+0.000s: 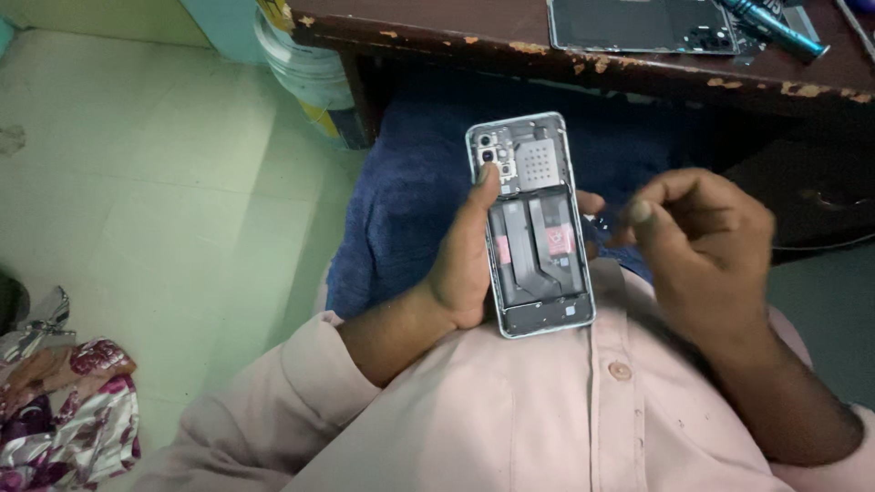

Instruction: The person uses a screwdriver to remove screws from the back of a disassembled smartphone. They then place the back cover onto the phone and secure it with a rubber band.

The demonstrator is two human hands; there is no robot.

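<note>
While the left hand (460,273) holds an opened phone (533,223) upright over the lap, its thumb lies along the phone's left edge with the tip just beside the camera cluster, and its fingertips show past the right edge; that grip is closed on the phone. With the back cover off, the phone shows a grey perforated plate at the top, a dark battery with flat cables across it, and a small red patch. Just right of the phone, the right hand (702,246) has its fingers curled in and the thumb pressed toward the forefinger; whether anything is pinched between them I cannot tell. A pale pink buttoned shirt (510,410) fills the lower part of the view, with blue cloth (410,182) behind the phone. On the worn brown table (456,23) above lie a phone back cover (629,25) and a teal-handled screwdriver (775,27). A white bucket (305,64) stands on the pale tiled floor (137,182) at the table's left end, and flowered cloth (68,410) lies at the lower left.
</note>
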